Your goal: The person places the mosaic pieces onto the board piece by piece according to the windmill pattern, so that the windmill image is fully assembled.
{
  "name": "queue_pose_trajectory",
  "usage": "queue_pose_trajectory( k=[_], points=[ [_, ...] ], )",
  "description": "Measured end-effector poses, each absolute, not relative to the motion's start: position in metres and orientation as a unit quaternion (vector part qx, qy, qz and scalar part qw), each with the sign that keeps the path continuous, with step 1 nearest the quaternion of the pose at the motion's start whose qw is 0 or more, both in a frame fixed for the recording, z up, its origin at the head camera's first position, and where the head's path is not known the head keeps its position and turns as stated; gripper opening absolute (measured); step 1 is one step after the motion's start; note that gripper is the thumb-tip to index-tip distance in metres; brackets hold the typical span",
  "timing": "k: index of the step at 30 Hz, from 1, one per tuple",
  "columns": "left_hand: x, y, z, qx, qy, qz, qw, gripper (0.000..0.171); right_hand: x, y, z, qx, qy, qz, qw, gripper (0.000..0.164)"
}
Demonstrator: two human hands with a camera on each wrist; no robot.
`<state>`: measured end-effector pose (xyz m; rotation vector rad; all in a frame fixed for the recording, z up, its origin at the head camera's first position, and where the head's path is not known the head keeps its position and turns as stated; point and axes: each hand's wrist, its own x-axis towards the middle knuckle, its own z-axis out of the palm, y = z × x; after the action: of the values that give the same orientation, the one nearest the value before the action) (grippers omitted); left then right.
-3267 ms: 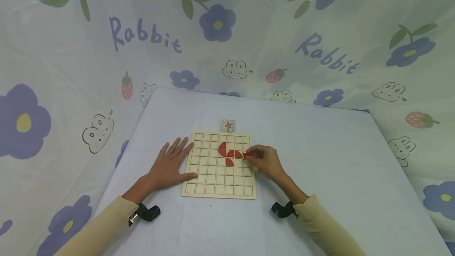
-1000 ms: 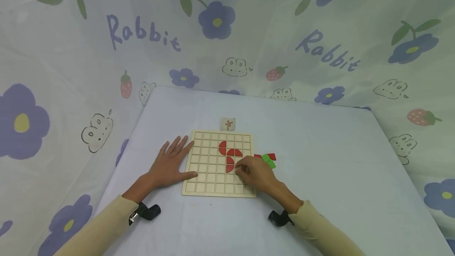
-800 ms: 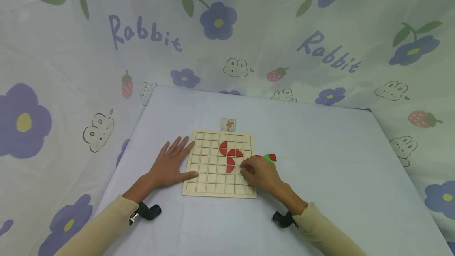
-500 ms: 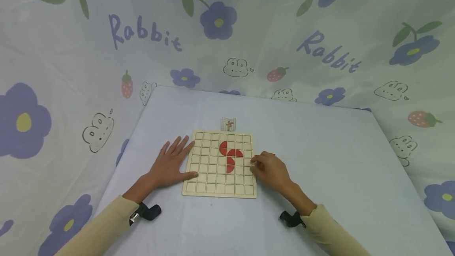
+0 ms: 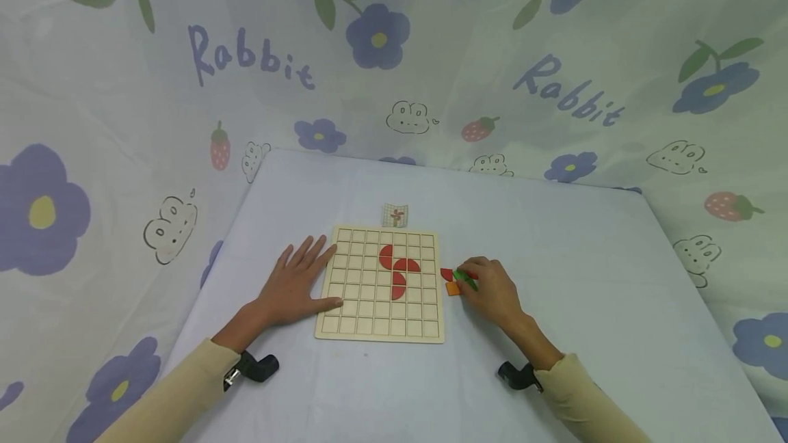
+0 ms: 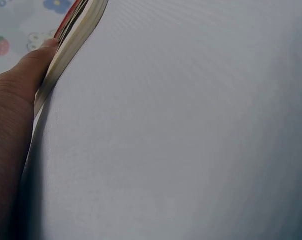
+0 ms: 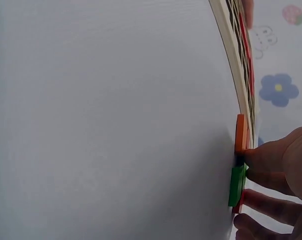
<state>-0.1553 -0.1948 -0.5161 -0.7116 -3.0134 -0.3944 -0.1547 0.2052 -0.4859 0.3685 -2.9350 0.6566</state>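
The right hand (image 5: 489,289) was over the board (image 5: 365,290) 1 second ago; now it's off the right edge, fingers curled over the green pieces (image 5: 460,274), though I can't tell if they grip anything; an orange square (image 5: 453,288) and a loose red piece (image 5: 446,273) lie just beside that edge; the lower red shape, 1 quarter 3.3 seconds ago, now has 2, so 6 red quarter pieces (image 5: 399,291) sit on the grid as 3 half-discs; the laying-out seems well along, not finished; the left hand (image 5: 292,292) rests spread at the left edge; "Rabbit" reads 2 times on the backdrop (image 5: 455,39); I make out no lettering on the small card (image 5: 395,215).
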Motion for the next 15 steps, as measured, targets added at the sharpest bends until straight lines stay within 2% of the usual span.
queue_pose_trajectory(
  k=[4,9,15],
  points=[
    [-0.155,-0.195,-0.517,-0.227,-0.965,-0.128,0.016,0.11,-0.157,0.205,-0.485,0.13,-0.964,0.223,0.068,0.016],
    [-0.154,-0.194,-0.517,-0.226,-0.965,-0.131,0.017,0.11,-0.16,0.201,-0.489,0.141,-0.962,0.213,0.098,0.018],
    [-0.154,-0.193,-0.515,-0.23,-0.963,-0.137,0.025,0.109,-0.164,0.193,-0.492,0.128,-0.965,0.211,0.091,0.019]
  ],
)
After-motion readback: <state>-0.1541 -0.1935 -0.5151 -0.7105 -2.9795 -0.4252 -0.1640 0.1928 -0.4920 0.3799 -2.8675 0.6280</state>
